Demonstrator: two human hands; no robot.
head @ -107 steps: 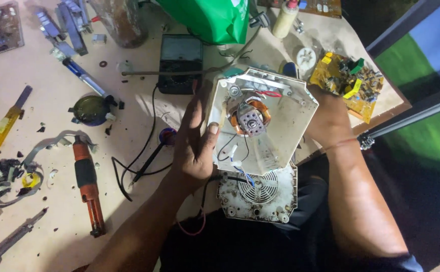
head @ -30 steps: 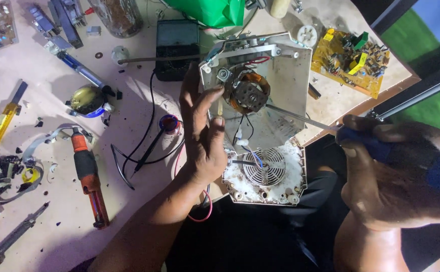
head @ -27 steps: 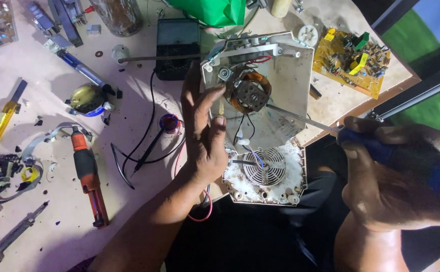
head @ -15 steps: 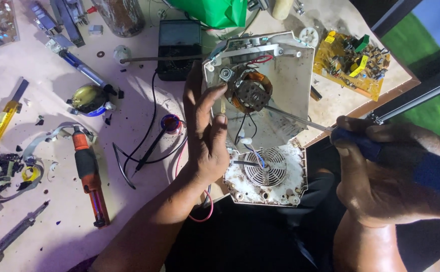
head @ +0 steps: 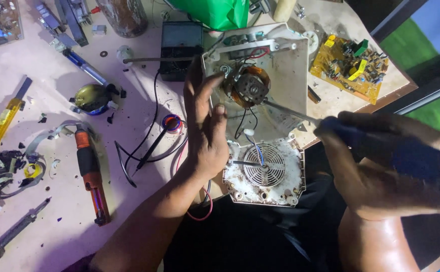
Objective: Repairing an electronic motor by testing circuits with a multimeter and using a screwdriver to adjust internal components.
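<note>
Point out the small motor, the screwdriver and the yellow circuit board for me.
motor [head: 250, 90], head view, on its metal body.
screwdriver [head: 290, 112], head view, on the bare shaft.
yellow circuit board [head: 348, 65], head view, on its middle.

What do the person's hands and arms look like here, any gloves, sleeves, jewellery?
Both bare. The left hand has no glove, ring or watch in view, and its forearm is uncovered down to the frame's lower edge. The right hand is also ungloved, with no sleeve in view; it is close to the camera and blurred, so small details cannot be told.
</note>
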